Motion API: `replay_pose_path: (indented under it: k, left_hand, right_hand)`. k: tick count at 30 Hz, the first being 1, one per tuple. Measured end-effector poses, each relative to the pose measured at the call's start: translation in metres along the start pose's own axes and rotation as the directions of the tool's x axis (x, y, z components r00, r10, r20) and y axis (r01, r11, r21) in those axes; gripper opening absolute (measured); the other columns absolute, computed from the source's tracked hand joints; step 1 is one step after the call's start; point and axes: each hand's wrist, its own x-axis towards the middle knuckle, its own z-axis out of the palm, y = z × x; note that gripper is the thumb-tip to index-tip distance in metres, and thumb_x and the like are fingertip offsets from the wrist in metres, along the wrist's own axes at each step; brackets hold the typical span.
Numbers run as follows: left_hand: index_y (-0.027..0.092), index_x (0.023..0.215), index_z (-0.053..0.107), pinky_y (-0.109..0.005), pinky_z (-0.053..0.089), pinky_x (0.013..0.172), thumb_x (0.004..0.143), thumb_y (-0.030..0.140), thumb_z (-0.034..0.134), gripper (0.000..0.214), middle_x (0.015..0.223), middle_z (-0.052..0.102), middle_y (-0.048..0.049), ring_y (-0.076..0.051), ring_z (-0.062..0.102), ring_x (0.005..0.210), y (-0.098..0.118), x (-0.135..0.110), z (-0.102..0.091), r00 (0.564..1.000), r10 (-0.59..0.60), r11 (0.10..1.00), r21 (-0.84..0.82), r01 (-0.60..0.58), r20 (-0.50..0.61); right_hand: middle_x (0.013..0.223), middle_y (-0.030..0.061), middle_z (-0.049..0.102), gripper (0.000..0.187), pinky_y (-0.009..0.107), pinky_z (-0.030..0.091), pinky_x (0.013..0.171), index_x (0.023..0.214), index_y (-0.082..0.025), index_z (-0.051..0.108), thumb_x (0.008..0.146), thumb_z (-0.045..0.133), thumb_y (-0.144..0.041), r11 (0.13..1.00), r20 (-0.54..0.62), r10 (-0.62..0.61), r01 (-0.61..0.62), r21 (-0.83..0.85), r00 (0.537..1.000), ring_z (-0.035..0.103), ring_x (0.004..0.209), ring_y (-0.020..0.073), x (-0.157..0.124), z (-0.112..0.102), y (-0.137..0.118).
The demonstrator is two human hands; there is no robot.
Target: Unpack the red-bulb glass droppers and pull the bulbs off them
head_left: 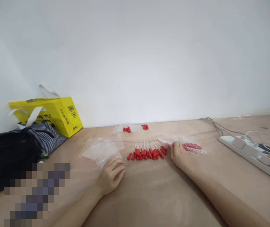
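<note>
A row of thin, pale sticks with red bulb ends, which look like droppers, lies in the middle of the table, bulbs towards me. My right hand is closed on the near edge of a clear plastic bag at the right of the row; more red-ended pieces show in or under that bag. Left of the row, several flat clear plastic bags overlap. By their near edge rests my left hand, fingers loosely bent and thumb apart, with nothing visible in it.
Near the wall lies another clear bag with two small red clusters. A white power strip with plugs and cables is at the right. At the left are a yellow bag, a striped cloth bag and a black bag.
</note>
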Motion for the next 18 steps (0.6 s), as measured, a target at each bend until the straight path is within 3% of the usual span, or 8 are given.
replay_pose_path:
  k: [5,8,11,14,16,18]
  left_hand:
    - [0.020,0.082,0.060,-0.033,0.043,0.081,0.080,0.018,0.042,0.018,0.087,0.060,-0.0056,-0.018,0.052,0.092,-0.001,-0.003,0.002,0.996,-0.056,0.996,-0.071,0.061,0.068]
    - [0.021,0.083,0.060,-0.033,0.043,0.081,0.080,0.018,0.042,0.018,0.088,0.060,-0.0053,-0.017,0.053,0.091,-0.002,-0.005,0.003,0.995,-0.081,0.991,-0.099,0.086,0.054]
    - [0.021,0.091,0.058,-0.033,0.042,0.082,0.080,0.019,0.043,0.019,0.089,0.060,-0.0054,-0.017,0.053,0.090,0.000,-0.005,0.002,0.991,-0.130,0.983,-0.131,0.126,-0.019]
    - [0.019,0.096,0.054,-0.034,0.042,0.081,0.082,0.020,0.040,0.020,0.089,0.059,-0.0064,-0.018,0.053,0.089,0.003,-0.002,-0.004,0.963,-0.239,0.960,-0.182,0.215,-0.128]
    - [0.018,0.095,0.053,-0.034,0.043,0.080,0.083,0.022,0.036,0.021,0.089,0.058,-0.0068,-0.018,0.053,0.089,0.005,0.001,-0.010,0.937,-0.318,0.929,-0.244,0.277,-0.147]
    - [0.018,0.093,0.053,-0.033,0.043,0.080,0.085,0.025,0.034,0.022,0.090,0.059,-0.0067,-0.018,0.053,0.089,0.009,0.004,-0.015,0.939,-0.336,0.902,-0.310,0.299,-0.072]
  right_hand:
    - [0.068,0.0068,0.058,0.021,0.031,0.042,0.055,0.079,-0.020,0.035,0.087,0.023,-0.035,0.966,-0.135,0.189,-0.160,0.201,0.973,0.057,0.061,0.0194,0.015,-0.005,-0.004]
    - [0.092,0.0122,0.059,0.019,0.032,0.046,0.062,0.082,-0.021,0.032,0.087,0.026,-0.038,0.875,-0.143,0.165,-0.079,0.477,0.976,0.060,0.076,0.0186,0.010,-0.013,-0.019]
    - [0.110,0.0144,0.053,0.013,0.032,0.047,0.071,0.083,-0.022,0.030,0.087,0.029,-0.034,0.763,-0.117,0.002,0.074,0.642,0.993,0.058,0.089,0.0179,-0.010,-0.023,-0.041]
    - [0.110,0.0146,0.053,0.007,0.033,0.044,0.078,0.083,-0.023,0.031,0.087,0.030,-0.028,0.764,-0.079,-0.204,0.209,0.611,0.976,0.054,0.098,0.0189,-0.038,-0.031,-0.061]
    - [0.112,0.0158,0.052,0.003,0.032,0.043,0.080,0.084,-0.023,0.030,0.087,0.028,-0.024,0.728,0.032,-0.362,0.261,0.634,0.932,0.051,0.104,0.0187,-0.054,-0.033,-0.069]
    - [0.111,0.0162,0.052,0.003,0.032,0.042,0.081,0.084,-0.023,0.028,0.086,0.027,-0.021,0.686,0.140,-0.492,0.283,0.670,0.860,0.048,0.109,0.0182,-0.065,-0.033,-0.075]
